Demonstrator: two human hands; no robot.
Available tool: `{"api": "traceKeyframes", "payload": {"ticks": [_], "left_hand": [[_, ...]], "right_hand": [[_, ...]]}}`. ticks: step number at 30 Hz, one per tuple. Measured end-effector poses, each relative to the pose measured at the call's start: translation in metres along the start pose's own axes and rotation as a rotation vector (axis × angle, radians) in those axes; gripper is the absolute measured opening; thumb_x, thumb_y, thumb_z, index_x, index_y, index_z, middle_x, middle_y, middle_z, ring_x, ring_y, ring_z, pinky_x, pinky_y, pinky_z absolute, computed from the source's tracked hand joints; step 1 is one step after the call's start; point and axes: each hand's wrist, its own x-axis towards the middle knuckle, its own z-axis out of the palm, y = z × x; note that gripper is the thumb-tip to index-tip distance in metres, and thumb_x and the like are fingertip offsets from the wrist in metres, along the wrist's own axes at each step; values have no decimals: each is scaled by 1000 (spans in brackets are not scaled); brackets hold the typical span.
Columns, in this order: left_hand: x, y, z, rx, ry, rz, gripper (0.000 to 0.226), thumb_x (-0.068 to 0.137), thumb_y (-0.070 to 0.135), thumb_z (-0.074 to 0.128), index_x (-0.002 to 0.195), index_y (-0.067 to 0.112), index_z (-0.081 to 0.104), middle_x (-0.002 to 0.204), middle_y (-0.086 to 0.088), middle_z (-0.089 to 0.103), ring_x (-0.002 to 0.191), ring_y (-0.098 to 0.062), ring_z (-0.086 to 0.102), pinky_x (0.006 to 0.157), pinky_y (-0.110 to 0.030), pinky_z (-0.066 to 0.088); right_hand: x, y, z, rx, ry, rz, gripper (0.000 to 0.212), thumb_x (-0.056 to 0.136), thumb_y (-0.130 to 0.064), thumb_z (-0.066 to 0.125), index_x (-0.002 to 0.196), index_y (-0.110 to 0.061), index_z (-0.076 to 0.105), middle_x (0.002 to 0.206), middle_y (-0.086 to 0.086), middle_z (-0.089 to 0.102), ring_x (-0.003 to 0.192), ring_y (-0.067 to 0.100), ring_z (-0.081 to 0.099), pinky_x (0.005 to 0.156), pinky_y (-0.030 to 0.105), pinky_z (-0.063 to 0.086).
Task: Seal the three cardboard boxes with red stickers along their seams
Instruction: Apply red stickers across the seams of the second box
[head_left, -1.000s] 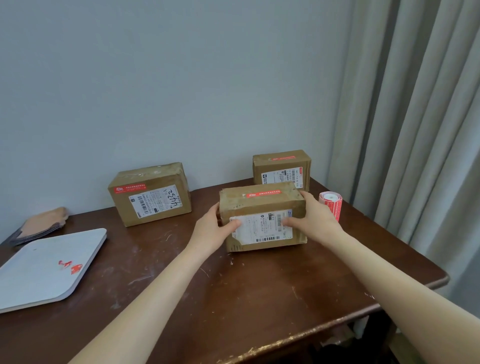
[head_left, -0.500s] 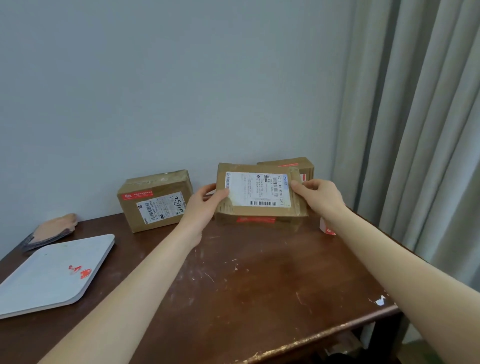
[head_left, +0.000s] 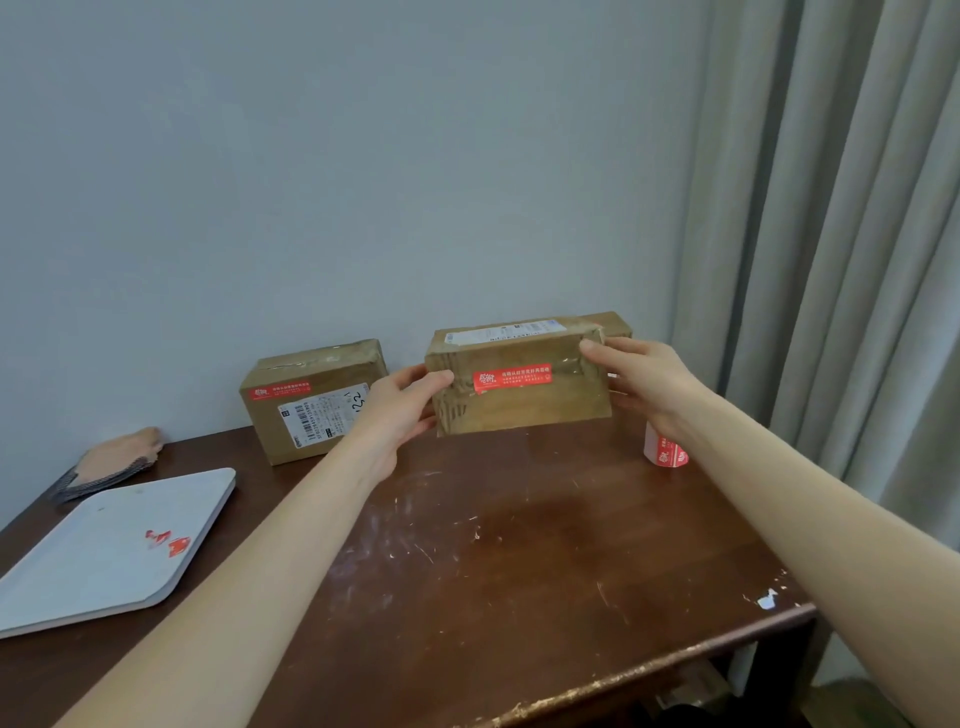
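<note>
**Box held up in both hands, sticker face toward camera**

The lifted box (head_left: 519, 402) is held clear of the table (head_left: 519, 545), above its far middle part, and is gripped at both short ends. The left hand (head_left: 400, 410) is curled round the left end, with the thumb laid on the front face and the fingers hidden behind. The right hand (head_left: 644, 379) is wrapped round the right end, with the thumb set at the upper right corner and the other fingers mostly hidden behind the box. A red sticker (head_left: 511, 375) is seen on the front face, laid lengthwise across its upper half under shiny clear tape. A white shipping label (head_left: 504, 330) is seen on the top face, foreshortened, text not readable.

A second box (head_left: 317, 371) is stood at the back of the table, left of the lifted one and near the wall (head_left: 363, 156). A smaller sticker (head_left: 280, 391) is stuck near its front top edge, with a barcode label (head_left: 324, 418) below. A third box (head_left: 615, 325) is mostly hidden behind the lifted box; only its top right corner is shown. The sticker roll (head_left: 665, 452) is stood on the table just under the right wrist, partly covered by it. A white tray (head_left: 78, 582) is laid at the table's left side, with red scraps (head_left: 169, 543) on it. A curtain (head_left: 831, 260) is hung at the right
</note>
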Motion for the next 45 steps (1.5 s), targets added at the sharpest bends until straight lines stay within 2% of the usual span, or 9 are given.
{"api": "traceKeyframes", "payload": {"ticks": [3,6,10,14,18,21,33,38,45], "left_hand": [[-1,-2,2,41,5,33,38,85,26,66,122,20,60,108,2,69,92,-9,67,69,-21,52],[-1,-5,5,116,14,80,47,80,31,71,125,25,58,108,4,68,100,-10,63,87,-32,52],[-5,-4,16,196,104,161,57,78,37,74,127,21,49,113,9,60,99,-4,55,75,-20,42],[-4,-8,25,161,198,171,64,72,40,78,125,21,48,112,7,61,104,-11,58,90,-31,48],[-4,-13,31,139,210,150,53,72,37,78,115,23,50,107,5,63,101,-15,61,90,-36,50],[-4,-15,34,147,240,144,50,72,37,77,112,24,50,105,4,63,98,-16,61,86,-37,52],[-12,-10,35,195,194,110,42,80,41,65,113,26,44,98,14,55,89,-4,54,72,-28,41],[-10,-12,36,270,221,125,55,70,48,74,110,29,43,111,8,58,101,-11,57,83,-33,47],[-9,-8,34,404,228,146,42,78,44,61,112,23,46,110,3,57,93,-15,58,82,-38,50]], "right_hand": [[-1,1,2,-5,54,-38,13,86,-21,69,99,-20,70,90,-6,71,81,11,67,78,28,54],[-1,1,3,-18,81,-54,18,88,-23,68,104,-16,70,85,-6,70,75,8,65,72,25,54],[-3,5,8,-64,128,-101,15,89,-29,66,99,-19,69,85,-8,69,75,4,64,58,11,48],[-2,12,16,-133,190,-125,44,72,-46,77,108,-21,68,100,-4,70,95,15,66,83,30,53],[-4,14,23,-315,265,-148,74,57,-55,83,118,-24,54,110,-4,63,102,17,61,89,40,51],[-8,13,27,-400,292,-166,85,59,-54,83,128,-22,44,124,0,55,111,21,56,91,41,48],[-3,10,23,-426,286,-167,90,56,-56,83,130,-23,43,123,0,57,108,20,57,89,44,50],[-3,12,23,-440,289,-159,93,56,-58,82,131,-22,42,124,0,56,110,21,57,90,45,50],[-2,17,22,-406,285,-122,79,63,-57,78,124,-21,44,121,0,56,109,21,55,92,45,48]]}}
